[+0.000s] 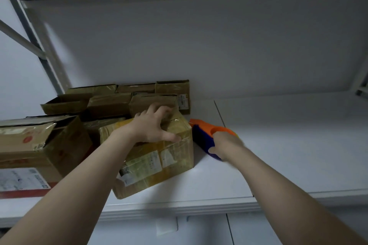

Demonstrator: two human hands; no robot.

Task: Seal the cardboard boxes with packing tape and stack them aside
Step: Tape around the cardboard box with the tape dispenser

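Two bare forearms fill the bottom of the view, stretched over the front edge of the white shelf (278, 155). On the top of the cardboard box (159, 163) lies the left hand (153, 125), fingers spread wide and the thumb along the front top edge; it presses down and pinches nothing. This box stands near the front edge of the shelf, a little left of the middle, with one corner turned toward the person. It already carries much glossy tape and some paper labels on its front side. The right hand (225, 143) is closed around the blue and orange tape dispenser (203, 137), just beside the right side of the box; the hand is blurred, so I cannot tell how each finger lies, nor if the tool touches the shelf. Toward the back left corner is a row of smaller boxes (123, 97), and at the left edge a bigger opened box (39, 145) with its flap up. I judge the step in hand is to bring the dispenser onto the box and lay a strip over the top seam. To do it well, the left hand should hold the flaps flat and the box fixed, yet lie out of the tape's path. The dispenser should start on the side wall below the top edge and run straight along the seam in one pull
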